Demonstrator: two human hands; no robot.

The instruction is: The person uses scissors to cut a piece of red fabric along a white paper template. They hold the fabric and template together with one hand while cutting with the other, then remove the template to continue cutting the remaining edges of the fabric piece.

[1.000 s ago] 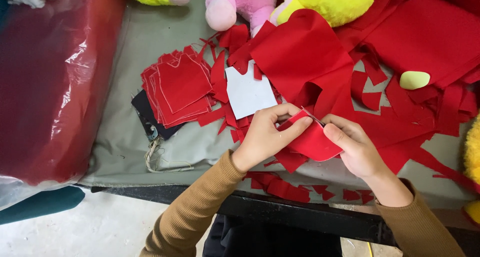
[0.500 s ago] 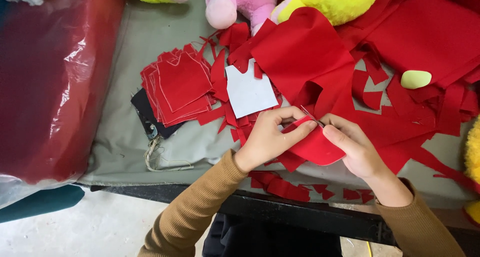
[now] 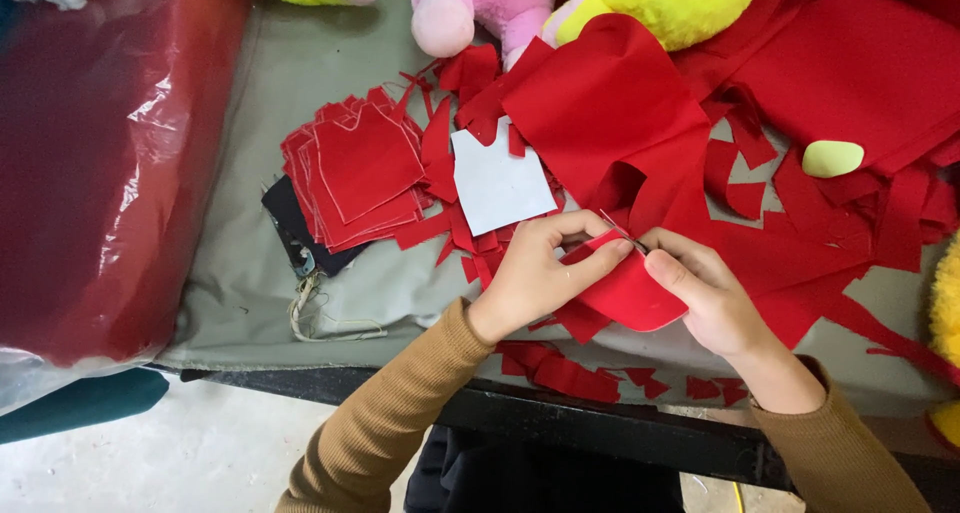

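Red fabric piece (image 3: pixel 625 295), pinched by both hands, rounded edge pointing down-right.

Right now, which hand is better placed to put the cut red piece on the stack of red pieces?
Probably the left hand. It pinches the cut red piece on its left side, and the stack of red pieces lies up-left of it. The right hand holds small scissors, farther from the stack.

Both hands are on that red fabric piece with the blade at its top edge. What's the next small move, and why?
Probably ease the thin blade a little further along the edge of the red fabric piece. The left hand pinches the piece taut, the right hand holds the blade at its top edge, and the cut looks unfinished.
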